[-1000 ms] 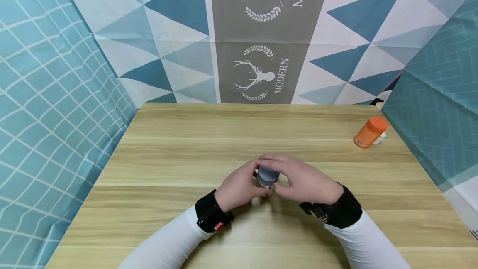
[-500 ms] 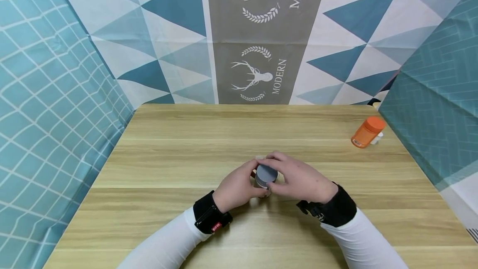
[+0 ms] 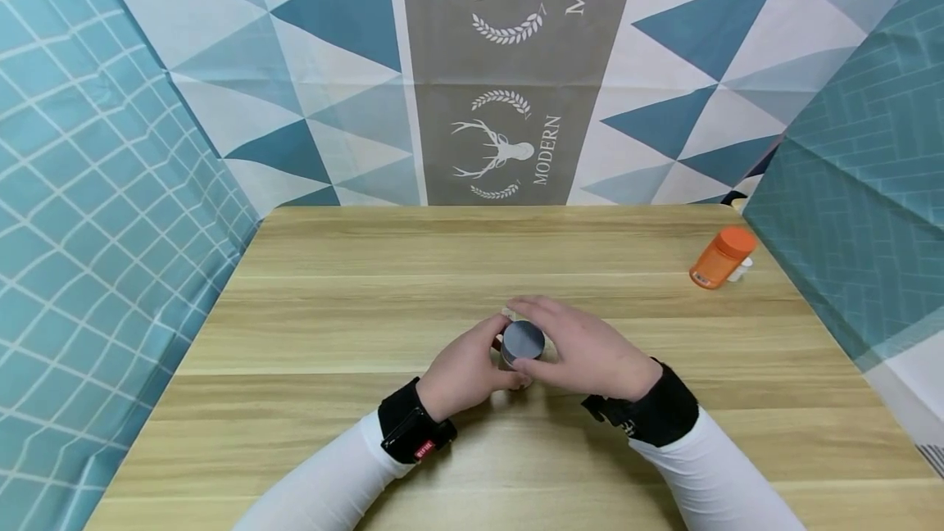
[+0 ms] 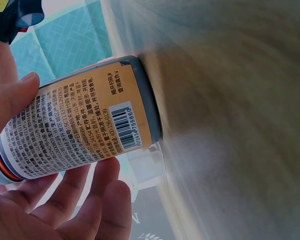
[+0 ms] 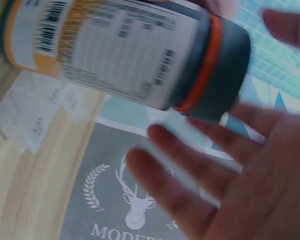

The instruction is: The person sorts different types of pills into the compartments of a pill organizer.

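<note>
A dark grey supplement bottle (image 4: 80, 120) with an orange-and-white printed label stands upright, its base right at the wooden tabletop (image 3: 354, 293). My left hand (image 3: 465, 367) grips its body, thumb on one side and fingers on the other. The grey cap (image 3: 524, 340) is on the bottle, with an orange ring (image 5: 205, 65) just below it. Around the cap my right hand (image 3: 590, 351) is spread; in the right wrist view its thumb stands away from the cap and its fingers are loosely extended beside it. Behind the bottle lies a small clear plastic case (image 5: 35, 107), partly hidden.
An orange bottle (image 3: 723, 258) stands at the table's right rear, a small white bottle (image 3: 741, 270) partly hidden behind it. A patterned backdrop (image 3: 501, 64) rises along the far edge, with tiled blue cloths on both sides.
My right hand's fingers have loosened and spread from the cap, leaving more of its top showing. The left hand keeps its grip on the bottle. The head view has shifted slightly.
</note>
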Demonstrator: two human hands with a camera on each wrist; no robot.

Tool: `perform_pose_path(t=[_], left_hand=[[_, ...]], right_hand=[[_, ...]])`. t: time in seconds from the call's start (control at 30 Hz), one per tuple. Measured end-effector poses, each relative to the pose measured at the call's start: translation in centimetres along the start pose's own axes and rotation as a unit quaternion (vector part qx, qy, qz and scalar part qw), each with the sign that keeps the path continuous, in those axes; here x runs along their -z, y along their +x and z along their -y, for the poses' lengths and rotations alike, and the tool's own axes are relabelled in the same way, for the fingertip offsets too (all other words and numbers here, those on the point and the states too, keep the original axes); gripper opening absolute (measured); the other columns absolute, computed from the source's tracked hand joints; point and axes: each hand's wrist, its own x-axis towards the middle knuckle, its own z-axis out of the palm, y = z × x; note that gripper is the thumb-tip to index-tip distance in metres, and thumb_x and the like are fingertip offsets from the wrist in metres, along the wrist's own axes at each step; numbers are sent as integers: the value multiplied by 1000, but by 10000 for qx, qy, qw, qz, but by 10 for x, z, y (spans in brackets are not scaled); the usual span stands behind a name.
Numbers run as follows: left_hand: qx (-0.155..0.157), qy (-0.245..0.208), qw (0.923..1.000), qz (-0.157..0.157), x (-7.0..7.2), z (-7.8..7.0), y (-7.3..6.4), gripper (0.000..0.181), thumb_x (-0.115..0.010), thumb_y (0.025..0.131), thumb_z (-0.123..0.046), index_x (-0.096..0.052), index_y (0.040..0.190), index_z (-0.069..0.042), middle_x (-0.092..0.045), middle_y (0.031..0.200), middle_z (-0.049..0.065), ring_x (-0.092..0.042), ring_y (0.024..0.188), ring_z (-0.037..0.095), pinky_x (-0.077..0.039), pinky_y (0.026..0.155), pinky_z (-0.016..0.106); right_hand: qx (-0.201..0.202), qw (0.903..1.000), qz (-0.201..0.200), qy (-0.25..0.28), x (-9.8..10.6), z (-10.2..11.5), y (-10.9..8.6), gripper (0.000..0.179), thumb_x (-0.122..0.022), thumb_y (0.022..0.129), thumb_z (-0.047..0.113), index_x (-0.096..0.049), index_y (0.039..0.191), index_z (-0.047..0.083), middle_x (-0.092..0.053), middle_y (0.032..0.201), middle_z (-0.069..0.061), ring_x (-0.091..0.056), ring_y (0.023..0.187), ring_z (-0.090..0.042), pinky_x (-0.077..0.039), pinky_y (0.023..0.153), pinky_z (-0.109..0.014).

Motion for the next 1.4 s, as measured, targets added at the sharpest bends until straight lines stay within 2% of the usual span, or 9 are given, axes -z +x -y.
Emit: perform_pose_path(t=[0.17, 0.4, 0.57, 0.67, 0.87, 1.0, 1.07, 1.17, 1.4], left_hand=[[48, -64, 10000, 45, 1, -2, -2, 68, -81, 78, -35, -46, 135, -24, -60, 113, -11, -54, 96, 6, -51, 79, 31], [103, -82, 9999, 52, 1, -2, -3, 68, -81, 77, -36, -46, 135, -26, -59, 114, -13, -54, 96, 4, -51, 80, 31], [147, 12, 9999, 32, 1, -2, -2, 62, -82, 76, -35, -50, 129, -26, -61, 109, -12, -55, 94, 7, -51, 74, 30], [121, 90, 9999, 30, 1, -2, -1, 54, -82, 76, -33, -53, 121, -25, -61, 107, -12, -56, 95, 8, -51, 73, 29], [102, 58, 9999, 101, 1, -1, 0, 48, -81, 76, -29, -53, 115, -24, -62, 104, -10, -57, 89, 6, -51, 71, 27], [168, -17, 9998, 137, 1, -1, 0, 52, -81, 76, -31, -53, 120, -24, -63, 103, -10, -57, 88, 4, -51, 72, 28], [208, 27, 9997, 128, 1, -2, -1, 58, -81, 76, -34, -52, 125, -24, -62, 105, -11, -55, 91, 4, -51, 74, 29], [273, 45, 9995, 129, 1, -2, -2, 66, -80, 77, -37, -48, 133, -23, -62, 109, -11, -54, 96, 5, -51, 78, 31], [265, -58, 9996, 103, 0, -2, -2, 63, -80, 78, -36, -48, 132, -25, -60, 111, -13, -54, 97, 4, -50, 81, 32]], right_hand=[[489, 9978, 441, 44, 6, 0, -2, 70, -67, 82, 21, -41, 147, 20, -34, 151, 3, -31, 131, -9, -42, 101, -38], [372, 9981, 485, -88, 5, 0, -1, 62, -66, 82, 19, -49, 142, 15, -47, 142, 1, -39, 125, -8, -44, 99, -36], [-4, 9996, 261, -85, 3, 0, 0, 54, -72, 82, 32, -56, 130, 16, -59, 123, 4, -51, 107, -3, -51, 88, -30], [-337, 9994, 4, -116, -2, 2, 1, 49, -75, 79, 42, -59, 116, 14, -62, 104, 5, -55, 87, -3, -53, 72, -26], [-1286, 9906, -377, -291, -14, 11, 5, 56, -64, 76, 70, -52, 84, 16, -51, 71, 4, -47, 55, -10, -39, 43, -23], [-1033, 9941, -325, -23, -13, 10, 4, 62, -59, 81, 69, -59, 104, 11, -59, 93, 0, -54, 72, -9, -49, 56, -27], [-517, 9982, -200, 245, -7, 8, 3, 58, -64, 87, 55, -57, 122, 9, -59, 114, -2, -55, 94, -10, -53, 74, -31], [222, 9977, 241, 594, 1, 3, 1, 54, -65, 91, 29, -49, 139, 11, -46, 140, -3, -41, 123, -11, -45, 98, -38], [612, 9915, 886, 729, 9, 0, -1, 54, -57, 92, 8, -46, 144, 15, -35, 151, 3, -27, 133, -8, -39, 104, -39]])
